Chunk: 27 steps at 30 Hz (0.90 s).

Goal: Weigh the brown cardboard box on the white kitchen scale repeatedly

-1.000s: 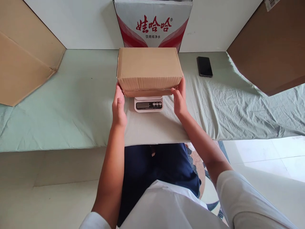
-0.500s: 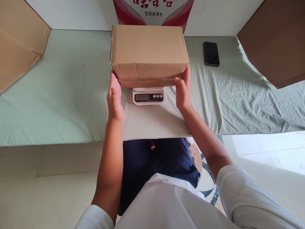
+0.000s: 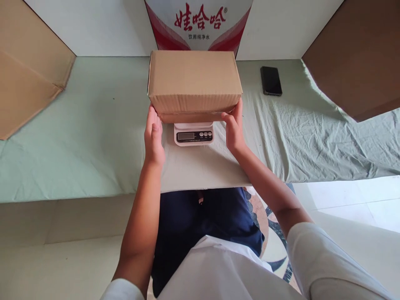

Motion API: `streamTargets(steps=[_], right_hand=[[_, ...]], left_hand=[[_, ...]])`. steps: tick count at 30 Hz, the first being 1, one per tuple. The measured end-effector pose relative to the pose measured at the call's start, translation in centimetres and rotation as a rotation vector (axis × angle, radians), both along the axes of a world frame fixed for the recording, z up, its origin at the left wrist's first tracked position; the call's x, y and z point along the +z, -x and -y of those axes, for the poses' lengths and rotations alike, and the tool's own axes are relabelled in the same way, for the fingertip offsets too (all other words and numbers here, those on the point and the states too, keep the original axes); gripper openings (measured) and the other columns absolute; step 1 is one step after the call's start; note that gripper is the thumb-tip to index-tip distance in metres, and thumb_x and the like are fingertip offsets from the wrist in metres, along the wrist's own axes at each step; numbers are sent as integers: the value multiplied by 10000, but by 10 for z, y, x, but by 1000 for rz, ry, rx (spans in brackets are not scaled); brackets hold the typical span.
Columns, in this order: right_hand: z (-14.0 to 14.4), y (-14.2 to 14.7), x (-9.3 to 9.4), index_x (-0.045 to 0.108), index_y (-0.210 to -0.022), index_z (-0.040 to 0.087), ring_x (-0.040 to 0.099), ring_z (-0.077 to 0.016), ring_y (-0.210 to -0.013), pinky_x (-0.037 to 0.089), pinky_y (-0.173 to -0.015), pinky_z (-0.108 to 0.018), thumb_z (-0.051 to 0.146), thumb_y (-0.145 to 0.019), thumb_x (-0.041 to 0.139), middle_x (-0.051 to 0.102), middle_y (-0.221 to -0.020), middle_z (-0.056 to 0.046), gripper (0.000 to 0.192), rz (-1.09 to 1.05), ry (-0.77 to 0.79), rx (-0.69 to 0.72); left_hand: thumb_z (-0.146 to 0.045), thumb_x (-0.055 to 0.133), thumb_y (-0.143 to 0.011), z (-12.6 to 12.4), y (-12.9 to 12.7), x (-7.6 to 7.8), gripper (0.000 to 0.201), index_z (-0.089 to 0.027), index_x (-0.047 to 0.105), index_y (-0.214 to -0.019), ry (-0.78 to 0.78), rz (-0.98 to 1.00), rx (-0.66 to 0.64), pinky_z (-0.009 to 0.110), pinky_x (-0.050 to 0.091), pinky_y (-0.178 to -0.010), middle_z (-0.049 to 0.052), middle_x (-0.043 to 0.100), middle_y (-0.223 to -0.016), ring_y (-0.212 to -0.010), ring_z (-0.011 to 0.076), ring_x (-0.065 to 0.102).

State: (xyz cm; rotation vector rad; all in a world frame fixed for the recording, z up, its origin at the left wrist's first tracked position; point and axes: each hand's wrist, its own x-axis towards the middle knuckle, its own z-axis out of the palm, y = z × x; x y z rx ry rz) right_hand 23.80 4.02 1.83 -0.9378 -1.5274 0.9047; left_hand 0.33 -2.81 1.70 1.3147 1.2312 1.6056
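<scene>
A closed brown cardboard box (image 3: pixel 194 75) sits over a small white kitchen scale (image 3: pixel 193 141), hiding most of the scale's top. The scale's dark display and several buttons face me, and I can read no figure on the display. My left hand (image 3: pixel 153 135) presses against the box's lower left side, palm inward with the thumb up. At the lower right corner, my right hand (image 3: pixel 234 127) grips the box, its thumb on the front edge and its fingers along the side. Whether the box rests fully on the scale I cannot tell.
A black phone (image 3: pixel 271 81) lies on the green tablecloth (image 3: pixel 106 137) to the right. Large cardboard pieces (image 3: pixel 28 62) stand at the left and right (image 3: pixel 359 58). Behind the box is a red and white printed carton (image 3: pixel 200 25) against a white wall.
The whole scene sits lower in view, as my head has tilted up a little. Both hands keep their places on the box, and the box stays over the scale.
</scene>
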Motion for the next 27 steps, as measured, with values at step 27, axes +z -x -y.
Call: streamTargets(steps=[27], right_hand=[[-180, -10, -40, 125, -1604, 346, 129, -257, -1678, 101, -1358, -606, 685, -788, 535, 189, -1758, -47, 974, -340, 178, -171]], left_hand=[[-549, 29, -1065, -140, 65, 7, 759, -97, 100, -1671, 76, 232, 258, 333, 23, -1348, 73, 9, -1802, -1666, 155, -25]])
